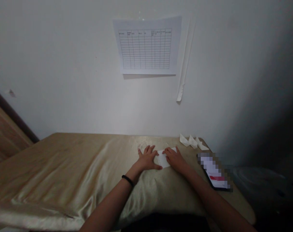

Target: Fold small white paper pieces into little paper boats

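A small white sheet of paper point(162, 159) lies on the cloth-covered table point(117, 161) between my hands. My left hand point(147, 158) is at its left edge, fingers spread, with the thumb and a fingertip touching the edge. My right hand point(174, 159) rests over the paper's right part, its fingers lying on the sheet and hiding some of it. Just beyond, at the table's back right, stand several folded white paper boats point(193, 141) in a row.
To the right lies a phone point(214, 172) with its screen lit and partly blurred out. A printed table sheet point(147, 46) and a hanging paper strip point(183, 71) are on the wall behind. Wooden furniture point(6, 129) stands at the left, and the cloth is wrinkled there.
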{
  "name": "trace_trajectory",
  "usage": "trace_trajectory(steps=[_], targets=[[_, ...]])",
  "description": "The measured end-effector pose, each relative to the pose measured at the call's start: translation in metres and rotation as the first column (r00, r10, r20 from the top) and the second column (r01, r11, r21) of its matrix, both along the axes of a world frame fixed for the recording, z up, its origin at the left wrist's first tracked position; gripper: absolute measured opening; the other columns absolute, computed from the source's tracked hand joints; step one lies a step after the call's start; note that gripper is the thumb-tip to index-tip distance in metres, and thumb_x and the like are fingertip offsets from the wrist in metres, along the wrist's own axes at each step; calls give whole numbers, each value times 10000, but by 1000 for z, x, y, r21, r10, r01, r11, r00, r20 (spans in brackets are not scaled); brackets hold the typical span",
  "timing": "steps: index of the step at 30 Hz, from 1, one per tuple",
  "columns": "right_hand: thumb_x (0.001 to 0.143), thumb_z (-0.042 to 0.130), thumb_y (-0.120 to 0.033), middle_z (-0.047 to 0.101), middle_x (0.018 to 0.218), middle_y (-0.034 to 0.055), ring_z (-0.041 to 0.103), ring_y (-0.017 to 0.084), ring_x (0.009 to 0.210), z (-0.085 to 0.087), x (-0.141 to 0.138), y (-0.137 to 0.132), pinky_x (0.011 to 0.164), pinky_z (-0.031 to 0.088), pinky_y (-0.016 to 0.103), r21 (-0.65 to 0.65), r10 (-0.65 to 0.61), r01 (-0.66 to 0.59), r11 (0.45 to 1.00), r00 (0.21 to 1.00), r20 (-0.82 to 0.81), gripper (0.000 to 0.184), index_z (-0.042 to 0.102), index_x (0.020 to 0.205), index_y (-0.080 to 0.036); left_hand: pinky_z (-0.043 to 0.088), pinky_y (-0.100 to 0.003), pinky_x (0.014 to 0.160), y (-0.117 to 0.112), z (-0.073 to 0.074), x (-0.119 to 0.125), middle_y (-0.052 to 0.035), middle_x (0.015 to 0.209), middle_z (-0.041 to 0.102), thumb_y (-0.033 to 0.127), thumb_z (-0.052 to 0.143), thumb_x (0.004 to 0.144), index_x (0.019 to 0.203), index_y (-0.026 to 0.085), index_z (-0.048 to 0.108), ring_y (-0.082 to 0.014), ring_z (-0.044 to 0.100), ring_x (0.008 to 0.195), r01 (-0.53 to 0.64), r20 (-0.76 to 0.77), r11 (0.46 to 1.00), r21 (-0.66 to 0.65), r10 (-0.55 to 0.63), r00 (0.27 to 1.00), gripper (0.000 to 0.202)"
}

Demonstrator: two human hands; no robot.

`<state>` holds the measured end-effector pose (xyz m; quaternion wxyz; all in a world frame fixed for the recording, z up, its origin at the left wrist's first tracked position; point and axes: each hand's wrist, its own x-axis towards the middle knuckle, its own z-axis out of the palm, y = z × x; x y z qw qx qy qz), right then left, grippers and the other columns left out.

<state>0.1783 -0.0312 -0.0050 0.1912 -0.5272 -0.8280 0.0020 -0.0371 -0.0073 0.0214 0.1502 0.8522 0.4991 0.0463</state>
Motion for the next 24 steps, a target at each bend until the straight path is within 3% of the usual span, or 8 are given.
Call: trace_trajectory(steps=[4,9,16,24], targets=[[927,435,-147,656,1240,33,547,212,1236,-2,2,-2,1220,106,549,16,-16,17,1000,997,-73,346,613,1185,-293,-7,-843,1059,-1,1,3,-110,1666,215,743,755,606,1322,344,547,-447,83,1527,-33,-23,999,-43,33,999,846],[902,578,-354,656,1188,47,560,234,1195,-4,-3,-22,1181,187,559,-18,-113,111,994,982,-152,221,647,1093,-267,-8,-846,1058,0,-1,2,-116,1662,225,771,733,601,1338,338,540,-452,97,1524,-40,-23,998,-40,39,999,876],[788,695,-564,585,1320,107,482,350,1281,-13,-2,-32,1105,212,658,-52,-291,286,957,947,-136,479,637,1187,-306,-9,-855,1048,4,-7,2,-122,1664,215,764,750,578,1338,324,541,-454,90,1524,-40,-8,999,-33,40,999,903],[737,751,-556,529,1392,135,421,381,1327,-13,15,-29,1093,261,602,-82,-375,367,927,918,-130,588,637,1259,-309,-3,-847,1056,2,-1,2,-128,1669,194,766,735,590,1357,319,528,-454,74,1526,-39,-33,998,-56,37,999,912]])
